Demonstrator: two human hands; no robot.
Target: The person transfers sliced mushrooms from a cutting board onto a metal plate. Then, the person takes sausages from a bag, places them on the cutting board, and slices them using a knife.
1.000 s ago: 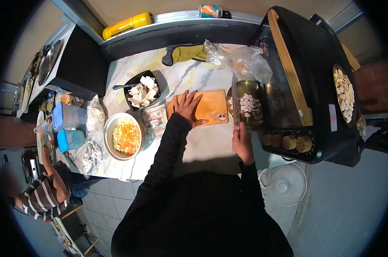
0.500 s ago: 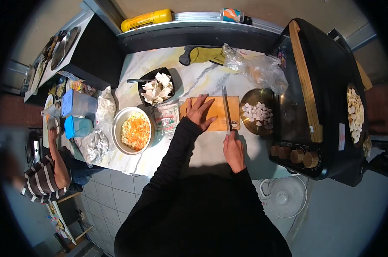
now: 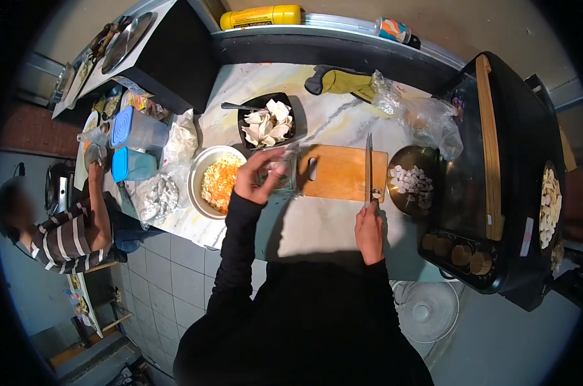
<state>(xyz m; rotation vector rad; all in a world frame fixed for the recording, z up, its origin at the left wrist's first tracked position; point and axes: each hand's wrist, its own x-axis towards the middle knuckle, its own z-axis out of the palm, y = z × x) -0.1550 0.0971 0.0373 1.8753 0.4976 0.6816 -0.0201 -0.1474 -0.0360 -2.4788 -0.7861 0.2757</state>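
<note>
My right hand [image 3: 370,233] is wrapped round the handle of a knife [image 3: 369,167], whose blade lies over the right part of the wooden cutting board [image 3: 343,172]. Small white bits sit by the blade near the board's front right corner. My left hand [image 3: 260,177] is raised, fingers apart and somewhat blurred, over a clear plastic package [image 3: 285,172], between the board and a white bowl [image 3: 198,186] of shredded orange and pale food. Behind it stands a black bowl [image 3: 246,134] of white pieces with a utensil. A round metal bowl [image 3: 426,157] holds white cubes, right of the board.
A black oven [image 3: 517,167] stands at the right, a plate of pale pieces on it. Plastic bags [image 3: 433,125] and a yellow-black cloth [image 3: 346,83] lie at the back. Blue-lidded containers [image 3: 140,128] stand left. A person [image 3: 73,231] is at far left; a fan [image 3: 423,312] is below.
My left hand has lifted off the board and moved left over the package. My right hand has brought the knife from the metal bowl back over the board. The view has shifted.
</note>
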